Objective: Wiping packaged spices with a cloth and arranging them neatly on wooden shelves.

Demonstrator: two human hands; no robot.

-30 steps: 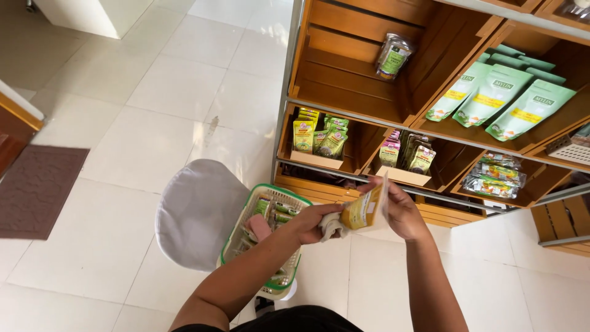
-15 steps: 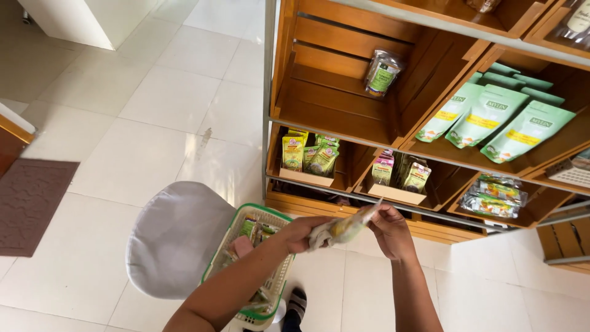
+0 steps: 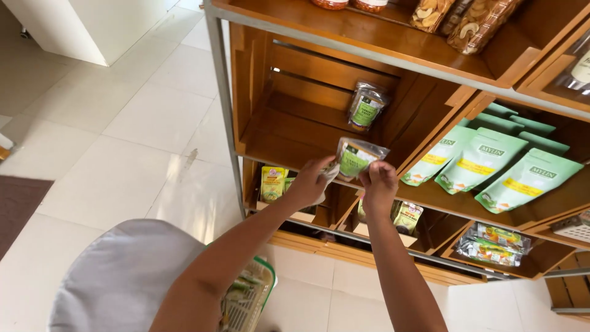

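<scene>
Both of my hands hold one small clear pouch with a green label in front of a wooden shelf crate. My left hand grips its left edge and also pinches something pale beneath it. My right hand grips the pouch's lower right corner. A matching pouch stands upright further back in the same crate. A green-rimmed basket with packets hangs low beside my left arm, partly hidden by it.
Green stand-up pouches lean in the crate to the right. Small packets sit in the lower crates, bags of nuts on the top shelf. A metal upright frames the rack. White tiled floor lies left.
My hands have risen from low in front of the bottom crates up to the middle crate, carrying the pouch. The view has moved closer to the rack.
</scene>
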